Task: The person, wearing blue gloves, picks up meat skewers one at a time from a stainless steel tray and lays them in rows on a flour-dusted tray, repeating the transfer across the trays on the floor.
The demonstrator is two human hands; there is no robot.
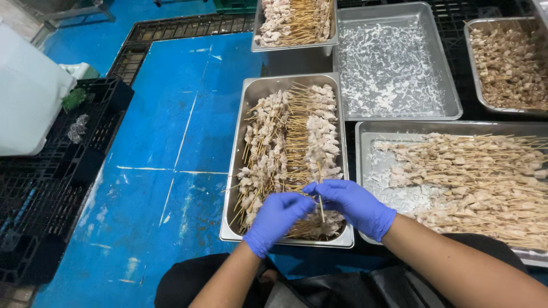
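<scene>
Both my hands wear blue gloves and meet over the near end of a deep steel tray [240, 171] packed with rows of floured meat skewers [291, 142]. My right hand [351, 205] pinches a thin bamboo skewer stick [321, 206] that points down toward the pile. My left hand [277, 219] is curled beside it, fingertips touching the same skewer's top end. The meat under my hands is partly hidden.
A wide tray of skewers [474, 177] lies to the right. Beyond it are a floury tray without skewers [394, 68], another skewer tray [294, 23] and one at the far right [508, 63]. Black crates [57, 188] and a white container [28, 91] stand left on the blue floor [171, 142].
</scene>
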